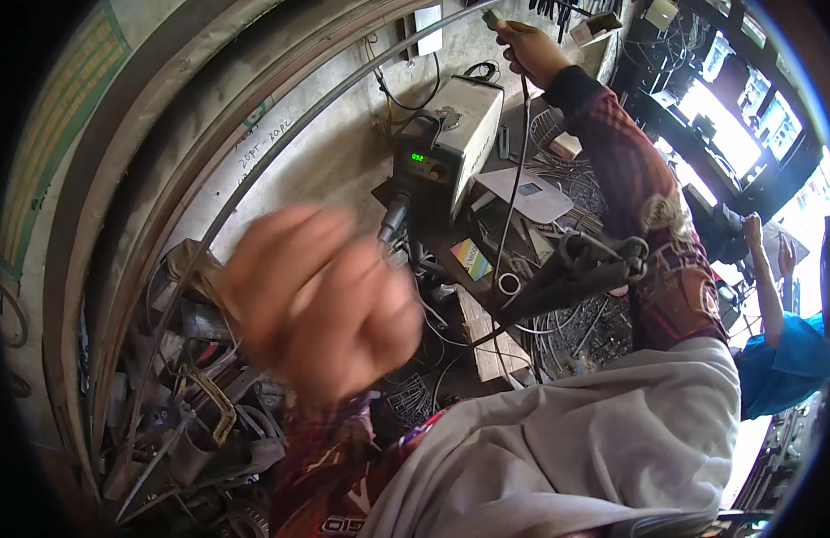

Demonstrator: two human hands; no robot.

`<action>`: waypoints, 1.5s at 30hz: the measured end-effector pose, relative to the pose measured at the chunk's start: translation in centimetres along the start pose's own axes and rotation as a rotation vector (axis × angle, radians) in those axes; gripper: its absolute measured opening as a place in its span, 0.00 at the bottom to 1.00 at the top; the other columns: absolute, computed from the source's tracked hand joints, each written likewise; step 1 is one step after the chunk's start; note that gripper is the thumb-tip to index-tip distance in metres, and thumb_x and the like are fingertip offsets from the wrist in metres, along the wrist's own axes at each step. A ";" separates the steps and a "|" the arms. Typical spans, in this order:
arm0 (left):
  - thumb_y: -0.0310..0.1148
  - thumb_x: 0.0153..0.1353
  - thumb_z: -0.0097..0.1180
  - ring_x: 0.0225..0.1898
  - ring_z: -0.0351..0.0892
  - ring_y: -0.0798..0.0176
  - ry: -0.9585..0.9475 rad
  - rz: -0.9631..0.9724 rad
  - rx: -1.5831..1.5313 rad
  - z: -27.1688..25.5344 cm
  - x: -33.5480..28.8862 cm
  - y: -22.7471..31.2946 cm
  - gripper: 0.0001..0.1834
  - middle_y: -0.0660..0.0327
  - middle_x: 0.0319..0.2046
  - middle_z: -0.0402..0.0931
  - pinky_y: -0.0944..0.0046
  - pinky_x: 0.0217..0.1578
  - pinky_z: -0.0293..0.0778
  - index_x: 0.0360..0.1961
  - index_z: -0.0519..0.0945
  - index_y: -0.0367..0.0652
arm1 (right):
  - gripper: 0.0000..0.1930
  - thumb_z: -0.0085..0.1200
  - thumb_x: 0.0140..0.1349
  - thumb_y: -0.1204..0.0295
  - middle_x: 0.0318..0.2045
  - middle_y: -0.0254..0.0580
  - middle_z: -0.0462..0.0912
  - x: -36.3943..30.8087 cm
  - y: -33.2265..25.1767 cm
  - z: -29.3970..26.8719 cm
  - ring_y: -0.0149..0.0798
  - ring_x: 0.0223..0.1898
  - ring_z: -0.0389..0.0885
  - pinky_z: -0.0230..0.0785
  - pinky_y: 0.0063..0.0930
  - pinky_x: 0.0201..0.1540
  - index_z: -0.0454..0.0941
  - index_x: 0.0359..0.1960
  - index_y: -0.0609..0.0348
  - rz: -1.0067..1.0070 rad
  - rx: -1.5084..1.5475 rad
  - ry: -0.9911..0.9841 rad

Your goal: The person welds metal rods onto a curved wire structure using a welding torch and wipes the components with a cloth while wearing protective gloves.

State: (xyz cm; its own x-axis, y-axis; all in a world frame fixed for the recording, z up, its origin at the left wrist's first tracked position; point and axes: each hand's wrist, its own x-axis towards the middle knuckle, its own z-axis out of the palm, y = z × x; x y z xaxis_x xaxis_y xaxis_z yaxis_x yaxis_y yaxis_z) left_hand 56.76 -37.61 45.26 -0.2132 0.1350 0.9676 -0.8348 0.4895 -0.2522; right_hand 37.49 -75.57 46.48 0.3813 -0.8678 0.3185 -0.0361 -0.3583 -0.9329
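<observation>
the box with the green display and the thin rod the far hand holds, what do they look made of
The box looks like painted sheet metal: flat pale panels, sharp folded edges, dirty marks, with a darker front panel around the display. It could partly be plastic. The thin rod below the right hand looks like bare steel wire: grey, dull sheen, evenly slim and slightly bowed. The left hand is blurred.

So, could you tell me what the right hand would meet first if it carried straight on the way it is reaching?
Probably the grey concrete wall just beyond the right hand; depth is hard to judge.
</observation>
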 end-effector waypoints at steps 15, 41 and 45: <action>0.32 0.61 0.64 0.60 0.73 0.46 -0.690 -0.149 0.923 -3.8 2.9 -4.5 0.24 0.54 0.60 0.73 0.49 0.61 0.67 0.59 0.78 0.46 | 0.26 0.51 0.68 0.44 0.41 0.52 0.87 14.2 9.2 3.1 0.56 0.46 0.84 0.73 0.46 0.51 0.86 0.44 0.54 -0.418 -0.896 0.031; 0.25 0.61 0.60 0.60 0.74 0.43 -0.739 -0.183 0.868 -3.4 3.4 -4.2 0.24 0.50 0.60 0.75 0.49 0.62 0.68 0.61 0.77 0.43 | 0.28 0.48 0.67 0.45 0.45 0.58 0.86 18.9 10.8 7.0 0.61 0.49 0.83 0.76 0.51 0.54 0.86 0.42 0.59 -0.130 -0.956 0.207; 0.26 0.61 0.60 0.60 0.73 0.44 -0.720 -0.188 0.856 -3.4 3.2 -4.2 0.23 0.49 0.59 0.75 0.50 0.61 0.68 0.59 0.78 0.43 | 0.31 0.48 0.66 0.41 0.48 0.59 0.85 19.1 10.1 6.5 0.60 0.54 0.81 0.73 0.49 0.58 0.86 0.46 0.57 -0.111 -0.991 0.115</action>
State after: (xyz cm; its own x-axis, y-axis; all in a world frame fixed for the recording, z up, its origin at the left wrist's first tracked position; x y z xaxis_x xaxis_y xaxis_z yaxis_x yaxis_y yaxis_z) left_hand 61.28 -36.29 49.36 -0.0596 -0.5408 0.8391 -0.8982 -0.3378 -0.2814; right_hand 50.38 -93.50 42.06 0.3397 -0.8214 0.4582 -0.7787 -0.5188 -0.3527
